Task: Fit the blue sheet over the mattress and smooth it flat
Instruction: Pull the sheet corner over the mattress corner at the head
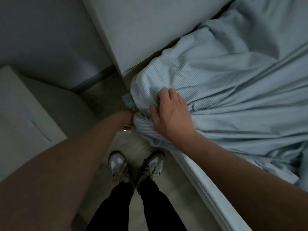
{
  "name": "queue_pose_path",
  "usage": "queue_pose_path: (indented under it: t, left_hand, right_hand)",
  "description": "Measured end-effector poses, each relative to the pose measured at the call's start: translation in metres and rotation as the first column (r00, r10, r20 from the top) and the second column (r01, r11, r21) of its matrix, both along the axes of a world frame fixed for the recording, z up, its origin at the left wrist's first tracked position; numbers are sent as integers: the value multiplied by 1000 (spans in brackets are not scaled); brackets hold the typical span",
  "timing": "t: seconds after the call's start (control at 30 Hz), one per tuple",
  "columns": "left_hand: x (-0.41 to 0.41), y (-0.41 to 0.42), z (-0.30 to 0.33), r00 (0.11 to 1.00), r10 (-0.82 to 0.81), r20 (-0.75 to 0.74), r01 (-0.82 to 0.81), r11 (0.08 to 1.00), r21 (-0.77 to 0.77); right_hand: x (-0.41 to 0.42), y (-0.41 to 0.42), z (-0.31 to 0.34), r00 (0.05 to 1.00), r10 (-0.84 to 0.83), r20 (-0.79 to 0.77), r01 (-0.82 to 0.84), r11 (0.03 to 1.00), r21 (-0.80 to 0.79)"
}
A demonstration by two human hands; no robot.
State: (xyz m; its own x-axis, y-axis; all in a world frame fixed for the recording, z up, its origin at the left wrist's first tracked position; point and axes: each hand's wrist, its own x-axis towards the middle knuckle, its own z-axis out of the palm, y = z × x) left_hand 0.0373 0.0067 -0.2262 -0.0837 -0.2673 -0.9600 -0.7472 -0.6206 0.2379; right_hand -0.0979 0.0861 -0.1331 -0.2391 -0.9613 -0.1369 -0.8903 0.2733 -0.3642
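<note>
The blue sheet (225,84) lies bunched over the mattress (205,177) corner. The right hand (170,114) grips a fold there, fingers curled in. Just left of it, the left hand (128,119) is mostly hidden under the fabric; its grip cannot be told.

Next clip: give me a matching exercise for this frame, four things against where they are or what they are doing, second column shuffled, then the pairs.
Things:
1. right hand
2. left hand
3. grey-and-white sneakers
4. white mattress edge

States:
A. on the pale floor beside the bed
B. reaching under the bunched corner, fingers hidden
C. bare, not yet covered by the sheet
D. gripping the striped light-blue sheet from above

Pairs: 1-D, 2-B, 3-A, 4-C
</note>
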Motion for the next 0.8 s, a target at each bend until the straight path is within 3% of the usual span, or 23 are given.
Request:
queue_pose_path:
  t: [0.1, 0.27, 0.33, 0.43, 0.5, 0.57, 0.73, 0.8]
  left_hand:
    - [-7, -16, 33, 998, -63, 18, 66, 976, -209]
    - [-23, -25, 82, 979, -164, 124, 193, 939, -286]
    - [-36, -23, 100, 953, -245, 179, 283, 931, -231]
    - [-60, -12, 132, 820, -531, 215, 529, 846, 71]
    - [-87, -2, 153, 701, -693, 167, 658, 719, 225]
    - [-121, 14, 171, 660, -748, 72, 715, 655, 245]
    - [-202, 66, 190, 764, -613, -200, 616, 786, -57]
    - [-228, 96, 189, 776, -563, -284, 564, 821, -87]
  right_hand:
    - [-24, 26, 16, 996, -87, -31, 88, 996, 21]
    - [-75, 77, 44, 954, -279, -107, 288, 955, 71]
    - [-90, 97, 54, 923, -354, -152, 368, 926, 77]
    - [-111, 126, 66, 877, -454, -158, 481, 832, 277]
    - [-124, 154, 70, 877, -455, -155, 472, 752, 459]
    - [-134, 185, 67, 886, -435, -159, 446, 707, 549]
    - [-158, 237, 67, 850, -451, -272, 521, 644, 560]
    - [-161, 256, 73, 835, -465, -294, 544, 624, 561]
